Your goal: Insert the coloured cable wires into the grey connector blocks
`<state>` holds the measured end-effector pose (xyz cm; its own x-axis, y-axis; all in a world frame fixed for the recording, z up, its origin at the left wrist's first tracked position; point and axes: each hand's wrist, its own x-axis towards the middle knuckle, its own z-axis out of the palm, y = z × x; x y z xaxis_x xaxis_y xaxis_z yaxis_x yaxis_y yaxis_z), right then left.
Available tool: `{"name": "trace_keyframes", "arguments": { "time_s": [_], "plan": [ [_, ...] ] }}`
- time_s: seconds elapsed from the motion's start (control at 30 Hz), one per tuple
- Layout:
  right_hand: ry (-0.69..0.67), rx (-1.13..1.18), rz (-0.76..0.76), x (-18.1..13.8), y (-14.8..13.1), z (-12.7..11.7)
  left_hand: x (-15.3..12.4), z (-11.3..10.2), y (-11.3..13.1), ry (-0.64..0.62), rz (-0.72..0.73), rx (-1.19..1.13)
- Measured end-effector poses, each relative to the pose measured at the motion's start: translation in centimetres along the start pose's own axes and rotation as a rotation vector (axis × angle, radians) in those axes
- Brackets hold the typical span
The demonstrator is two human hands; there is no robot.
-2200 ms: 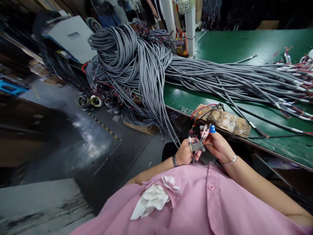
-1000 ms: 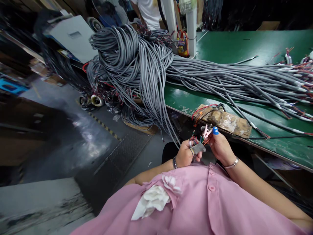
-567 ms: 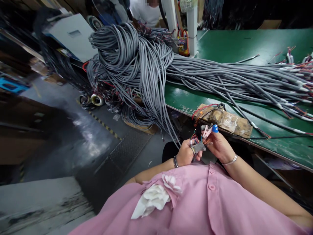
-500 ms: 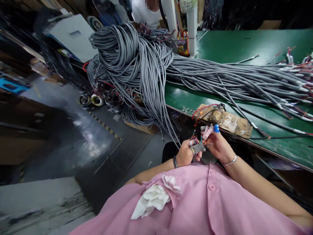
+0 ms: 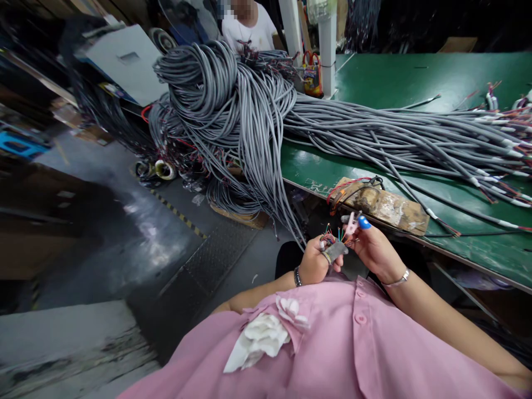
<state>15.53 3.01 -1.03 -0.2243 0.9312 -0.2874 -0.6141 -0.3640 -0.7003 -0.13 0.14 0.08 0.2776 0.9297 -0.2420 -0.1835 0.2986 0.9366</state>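
Note:
My left hand [image 5: 315, 261] is closed round the end of a grey cable [image 5: 334, 250], from which several thin coloured wires [image 5: 332, 237] fan out. My right hand [image 5: 374, 246], one fingertip in a blue cover [image 5: 364, 223], pinches a small pink clip-like tool [image 5: 351, 224] right at those wire ends. Both hands hover in front of my pink shirt, just below the near edge of the green table [image 5: 415, 77].
A big heap of grey cables [image 5: 233, 111] lies across the table and spills to the floor at left. A taped wooden block [image 5: 384, 205] with red and black leads sits at the table edge. Another person in a white shirt [image 5: 249, 30] stands behind the heap.
My hands have stayed in place, with the right hand shifting the pink tool slightly among the wire ends. The person in white has come further into view at the back.

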Motion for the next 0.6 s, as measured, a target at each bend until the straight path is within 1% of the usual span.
{"name": "trace_keyframes", "arguments": {
  "time_s": [0.4,0.47,0.57,0.6],
  "plan": [
    [0.053,-0.084,-0.050,-0.22,0.19,0.15,0.12,0.41,0.49,0.006,-0.024,-0.015],
    [0.099,-0.161,-0.119,-0.23,0.25,0.03,0.11,0.43,0.33,0.007,-0.015,-0.018],
    [0.224,-0.327,-0.275,-0.10,0.47,-0.26,0.13,0.42,0.02,0.014,-0.010,-0.021],
    [0.236,-0.353,-0.294,-0.02,0.53,-0.31,0.15,0.42,-0.05,0.015,-0.010,-0.016]
  ]
}}
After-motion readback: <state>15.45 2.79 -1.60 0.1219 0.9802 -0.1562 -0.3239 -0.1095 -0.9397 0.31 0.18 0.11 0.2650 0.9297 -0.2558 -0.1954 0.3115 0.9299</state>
